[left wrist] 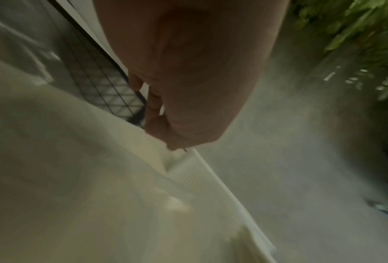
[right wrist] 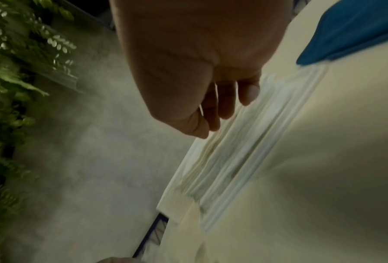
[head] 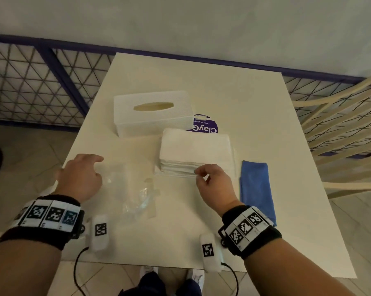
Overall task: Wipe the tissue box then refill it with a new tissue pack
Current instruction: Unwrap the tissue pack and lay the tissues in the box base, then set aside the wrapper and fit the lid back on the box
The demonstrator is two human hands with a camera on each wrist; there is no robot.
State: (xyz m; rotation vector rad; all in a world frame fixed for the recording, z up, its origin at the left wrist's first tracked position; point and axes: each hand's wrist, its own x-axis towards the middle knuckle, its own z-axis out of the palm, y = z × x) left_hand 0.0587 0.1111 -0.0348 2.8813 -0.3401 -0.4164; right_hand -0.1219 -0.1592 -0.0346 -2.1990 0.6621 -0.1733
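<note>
My left hand [head: 80, 178] hovers at about eight o'clock on the white table [head: 265, 116], palm down with the fingers loosely spread and relaxed, holding nothing; its fingertips reach toward the near left edge of the clear plastic wrapper [head: 135, 189], which lies crumpled and flat on the tabletop at about seven o'clock from the table's centre. In the left wrist view the hand [left wrist: 188, 71] fills the frame and the picture is blurred, so I cannot tell whether the fingertips touch the wrapper. My right hand [head: 214, 182] sits at about five o'clock, thumb and forefinger brought together at the near edge of the bare stack of white tissues [head: 195, 150], pinching at the top sheets there, with the other fingers curled loosely under. The right wrist view shows that hand [right wrist: 199, 62] with its fingers [right wrist: 226, 101] against the layered edge of the stack [right wrist: 233, 151], though the blur hides how many sheets are caught. The tissue stack lies near the middle of the table, just in front of the white tissue box [head: 152, 113], which stands upright at about eleven o'clock with its oval slot facing up and showing nothing inside. A round purple sticker or label [head: 205, 124] peeks out between the box and the stack at about twelve o'clock. The folded blue cloth [head: 257, 186] lies flat at about four o'clock, just beside my right wrist and apart from the tissues.
</note>
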